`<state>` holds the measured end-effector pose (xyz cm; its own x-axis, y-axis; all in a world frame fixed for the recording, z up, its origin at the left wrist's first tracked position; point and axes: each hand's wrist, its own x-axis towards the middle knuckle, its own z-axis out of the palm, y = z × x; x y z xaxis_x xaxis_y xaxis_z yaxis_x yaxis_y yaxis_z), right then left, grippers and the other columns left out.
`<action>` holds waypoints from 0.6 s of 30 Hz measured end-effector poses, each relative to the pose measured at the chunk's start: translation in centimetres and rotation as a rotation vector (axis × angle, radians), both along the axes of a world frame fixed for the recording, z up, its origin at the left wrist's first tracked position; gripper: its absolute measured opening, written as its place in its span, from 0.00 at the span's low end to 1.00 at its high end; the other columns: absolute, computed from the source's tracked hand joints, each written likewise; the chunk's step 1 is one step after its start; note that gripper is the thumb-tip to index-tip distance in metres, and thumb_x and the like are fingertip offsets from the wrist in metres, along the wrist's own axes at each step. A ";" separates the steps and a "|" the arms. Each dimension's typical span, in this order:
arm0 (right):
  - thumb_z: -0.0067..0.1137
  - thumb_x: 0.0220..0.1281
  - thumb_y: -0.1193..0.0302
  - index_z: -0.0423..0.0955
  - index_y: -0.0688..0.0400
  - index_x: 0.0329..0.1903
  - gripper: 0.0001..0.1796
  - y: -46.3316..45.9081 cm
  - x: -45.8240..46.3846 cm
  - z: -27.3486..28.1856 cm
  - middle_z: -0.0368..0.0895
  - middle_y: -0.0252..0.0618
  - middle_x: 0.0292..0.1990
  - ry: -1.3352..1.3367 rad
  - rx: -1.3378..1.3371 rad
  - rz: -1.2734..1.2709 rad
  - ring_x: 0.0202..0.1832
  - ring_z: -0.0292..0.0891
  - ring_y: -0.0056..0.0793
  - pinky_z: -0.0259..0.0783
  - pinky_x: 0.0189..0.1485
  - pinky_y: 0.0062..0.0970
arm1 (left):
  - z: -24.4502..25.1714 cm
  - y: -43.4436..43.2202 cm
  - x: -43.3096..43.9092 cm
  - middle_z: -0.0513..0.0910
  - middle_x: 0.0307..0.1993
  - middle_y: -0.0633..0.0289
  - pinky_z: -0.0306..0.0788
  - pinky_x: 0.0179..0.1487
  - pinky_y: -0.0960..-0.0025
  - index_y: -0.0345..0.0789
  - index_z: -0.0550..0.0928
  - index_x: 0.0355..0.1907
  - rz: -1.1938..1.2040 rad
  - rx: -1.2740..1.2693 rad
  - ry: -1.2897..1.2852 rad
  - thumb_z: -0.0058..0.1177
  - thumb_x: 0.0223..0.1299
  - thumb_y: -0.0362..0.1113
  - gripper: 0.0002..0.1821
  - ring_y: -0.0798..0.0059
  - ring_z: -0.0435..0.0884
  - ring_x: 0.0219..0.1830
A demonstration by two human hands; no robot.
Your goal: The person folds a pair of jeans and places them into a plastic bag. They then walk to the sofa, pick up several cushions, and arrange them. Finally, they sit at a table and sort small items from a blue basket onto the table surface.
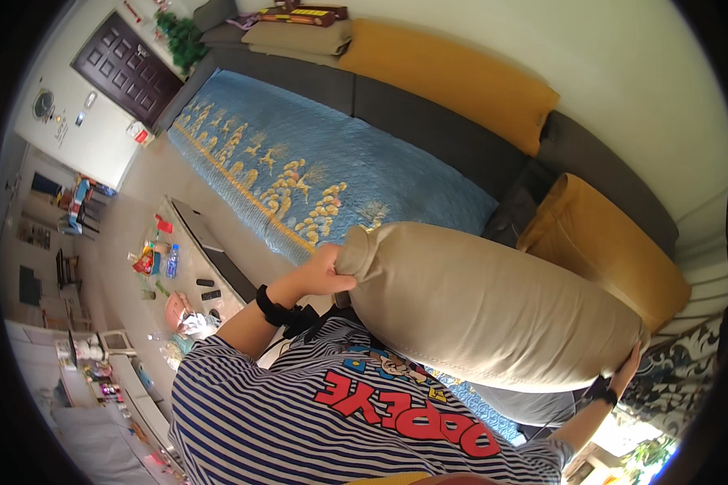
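A large beige cushion [485, 309] is held up in front of my chest, spanning from one hand to the other. My left hand [324, 270] grips its gathered corner, thumb on the near side. At the opposite end my right hand [628, 367] holds the lower corner, its fingers partly hidden by the cushion. Beyond the cushion lies a blue quilted sofa cover [340, 151] with a gold deer and tree pattern. A mustard cushion [606, 248] leans on the sofa corner, just behind the beige one.
A long mustard cushion [449, 73] rests along the grey sofa backrest [424, 127]. Folded beige cushions [297, 39] lie at its far end. To the left is a coffee table [188, 242] with a plastic bottle [173, 260], remotes and a pink bag. A patterned curtain [673, 370] hangs at the right.
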<state>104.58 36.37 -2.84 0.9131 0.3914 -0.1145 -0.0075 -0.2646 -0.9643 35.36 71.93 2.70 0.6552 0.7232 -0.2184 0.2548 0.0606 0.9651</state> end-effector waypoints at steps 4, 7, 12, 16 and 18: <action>0.52 0.64 0.54 0.67 0.63 0.60 0.30 -0.1 -8.1 5.7 0.68 0.44 0.59 -0.014 0.127 -0.189 0.59 0.65 0.34 0.61 0.62 0.32 | -0.5 0.7 -5.0 0.74 0.20 0.71 0.62 0.26 0.76 0.30 0.80 0.30 0.312 0.017 -0.139 0.50 0.41 0.25 0.10 0.86 0.69 0.23; 0.52 0.65 0.56 0.66 0.64 0.61 0.29 2.0 -14.4 8.4 0.67 0.44 0.60 -0.109 0.131 -0.223 0.61 0.63 0.35 0.61 0.63 0.32 | -0.6 2.4 -10.5 0.71 0.16 0.72 0.55 0.22 0.78 0.31 0.79 0.27 0.543 -0.163 -0.216 0.46 0.37 0.23 0.10 0.87 0.65 0.18; 0.52 0.66 0.60 0.65 0.65 0.62 0.28 7.4 -24.5 7.4 0.66 0.44 0.62 -0.402 0.017 0.082 0.62 0.62 0.33 0.59 0.64 0.33 | -3.4 4.7 -22.1 0.69 0.14 0.72 0.51 0.19 0.79 0.32 0.75 0.19 0.774 -0.156 -0.285 0.42 0.27 0.21 0.10 0.85 0.60 0.14; 0.53 0.65 0.60 0.64 0.64 0.63 0.29 14.2 -30.7 5.3 0.69 0.42 0.61 -0.078 0.210 0.127 0.62 0.63 0.31 0.55 0.65 0.30 | -4.7 4.3 -32.1 0.69 0.15 0.72 0.51 0.19 0.79 0.32 0.75 0.20 0.914 -0.128 -0.229 0.41 0.25 0.22 0.11 0.83 0.61 0.15; 0.49 0.67 0.63 0.66 0.62 0.62 0.24 18.4 -35.6 4.6 0.65 0.41 0.62 -0.152 0.084 0.233 0.63 0.60 0.31 0.54 0.66 0.30 | -5.0 3.9 -37.7 0.69 0.15 0.71 0.52 0.20 0.79 0.32 0.75 0.20 0.941 -0.109 -0.209 0.41 0.25 0.23 0.11 0.82 0.62 0.16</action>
